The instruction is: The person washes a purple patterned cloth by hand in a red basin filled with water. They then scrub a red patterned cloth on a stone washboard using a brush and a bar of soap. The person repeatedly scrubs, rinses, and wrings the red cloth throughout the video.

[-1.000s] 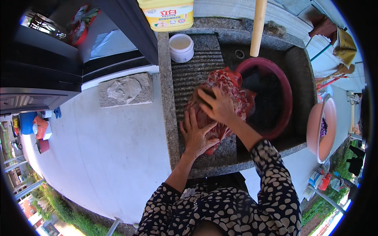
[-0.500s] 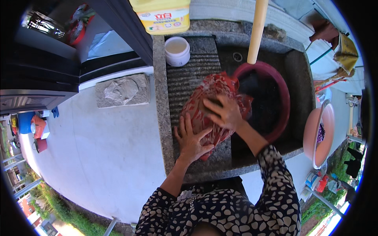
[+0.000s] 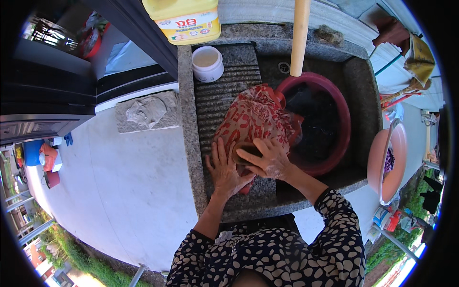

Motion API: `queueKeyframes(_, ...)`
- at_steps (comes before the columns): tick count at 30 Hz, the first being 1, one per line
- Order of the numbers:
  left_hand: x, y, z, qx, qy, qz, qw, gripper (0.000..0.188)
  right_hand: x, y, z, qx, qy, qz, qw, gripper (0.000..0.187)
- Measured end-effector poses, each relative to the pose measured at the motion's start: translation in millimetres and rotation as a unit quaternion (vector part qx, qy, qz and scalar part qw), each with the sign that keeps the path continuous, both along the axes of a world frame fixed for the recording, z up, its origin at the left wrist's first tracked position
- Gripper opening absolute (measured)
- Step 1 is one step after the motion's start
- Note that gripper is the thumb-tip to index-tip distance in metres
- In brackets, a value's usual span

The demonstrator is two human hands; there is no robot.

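A wet red-and-beige patterned cloth (image 3: 253, 112) is spread in folds over the ridged stone washboard (image 3: 210, 103). My left hand (image 3: 224, 171) lies on its near left part, fingers spread, pressing it against the board. In my right hand (image 3: 271, 159) is a brown oval scrubbing brush (image 3: 243, 153), held against the cloth just beside my left hand; its bristles are hidden. The cloth's right end hangs by the rim of a dark pink basin (image 3: 346, 124) that holds dark water.
A white tub (image 3: 208, 71) stands on the board's far left corner, with a yellow detergent jug (image 3: 184, 24) behind it. A pale wooden pole (image 3: 300, 40) reaches over the stone sink (image 3: 366, 91). Outside the sink, at right, is a pink basin (image 3: 375, 162).
My right hand, with the brush, has moved nearer and left, down to my left hand. More of the cloth shows, lying flatter. My left hand stays almost in place.
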State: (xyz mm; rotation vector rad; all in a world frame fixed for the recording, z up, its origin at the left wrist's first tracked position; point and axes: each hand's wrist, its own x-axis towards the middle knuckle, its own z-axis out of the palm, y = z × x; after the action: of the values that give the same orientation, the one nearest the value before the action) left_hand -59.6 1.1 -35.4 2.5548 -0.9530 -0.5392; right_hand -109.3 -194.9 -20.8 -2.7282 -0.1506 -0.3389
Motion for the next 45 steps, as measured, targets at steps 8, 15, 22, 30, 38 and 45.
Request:
queueKeyframes(8, -4, -5, -3, -0.020, 0.001, -0.015, 1.000, 0.114, 108, -78, -49, 0.051, -0.034, -0.207, 0.976, 0.048)
queueKeyframes(15, -3, -4, -2, 0.027, -0.004, 0.012, 1.000, 0.085, -5, -5, 7, 0.069, -0.036, -0.008, 0.997, 0.048)
queueKeyframes(22, -6, -13, -1, 0.021, -0.053, 0.009, 0.998, 0.060, 71, -61, -39, 0.005, -0.077, -0.131, 0.988, 0.047)
queueKeyframes(30, -3, -7, -6, -0.170, -0.045, 0.123, 0.977, 0.021, 30, -20, 7, 0.090, -0.080, -0.069, 0.990, 0.044)
queueKeyframes(38, -5, -16, -10, -0.170, -0.089, 0.113, 0.975, 0.007, 59, -51, -35, 0.004, -0.080, -0.117, 0.990, 0.044)
queueKeyframes(45, -3, -14, -16, -0.190, -0.094, 0.132, 0.968, 0.008, 75, -53, -21, 0.096, -0.087, -0.143, 0.981, 0.041)
